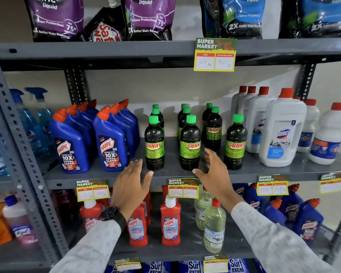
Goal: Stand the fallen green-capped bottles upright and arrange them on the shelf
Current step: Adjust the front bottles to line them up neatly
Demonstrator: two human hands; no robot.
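Several dark green-capped bottles labelled SUNNY stand upright in rows on the middle grey shelf (110, 175). The front ones are a left bottle (154, 143), a middle bottle (190, 143) and a right bottle (235, 143); others stand behind them. None lies on its side. My left hand (131, 187) is open at the shelf's front edge, just left of and below the left front bottle. My right hand (215, 171) is open too, fingers spread, between the middle and right front bottles, close to the middle one. Neither hand holds anything.
Blue Harpic bottles (108, 142) crowd the shelf to the left, white Domex bottles (282, 133) to the right. Price tags (183, 189) hang off the shelf edge. Red Harpic bottles (170, 223) and clear bottles stand on the shelf below; detergent pouches (150, 18) sit above.
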